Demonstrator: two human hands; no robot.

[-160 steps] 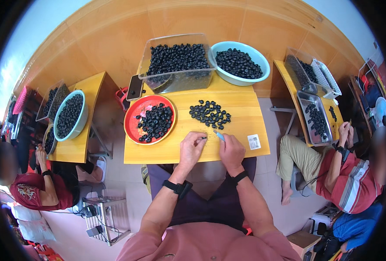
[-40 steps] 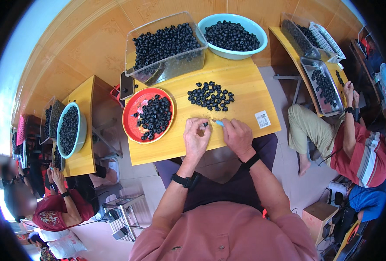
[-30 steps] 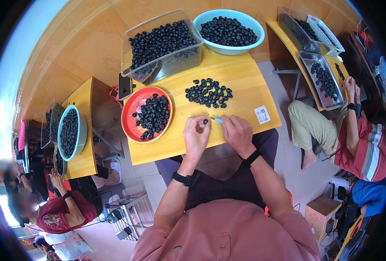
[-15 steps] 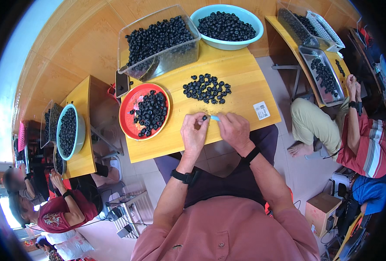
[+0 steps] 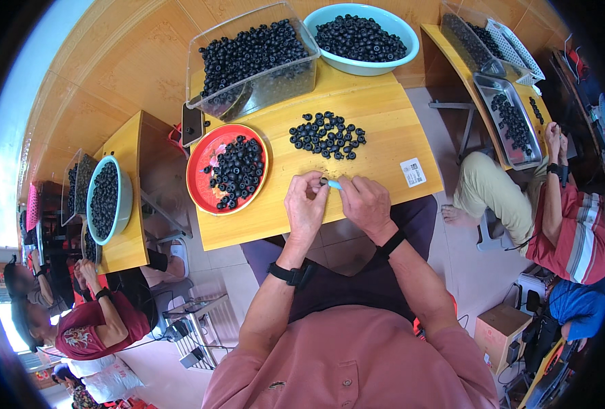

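Note:
Over the table's near edge, my left hand point(image 5: 304, 204) pinches a small black ring-shaped part point(image 5: 324, 181) between thumb and fingertips. My right hand point(image 5: 366, 207) grips a small light-blue tool point(image 5: 334, 184), its end against that part; most of the tool is hidden in the fingers. Just beyond my hands, a loose group of black ring-shaped parts point(image 5: 328, 136) lies on the yellow table point(image 5: 391, 136). Left of them a red round tray point(image 5: 201, 185) with a yellow rim holds many more such parts.
At the table's back stand a clear plastic bin point(image 5: 275, 88) and a light-blue basin point(image 5: 364, 69), both full of black parts. A dark phone-like slab point(image 5: 193, 126) lies at the left edge, a white label point(image 5: 413, 172) at the right. People work at side tables left and right.
My hands stay together at the same spot, with the part and the blue tool still held. The whole view has shifted slightly.

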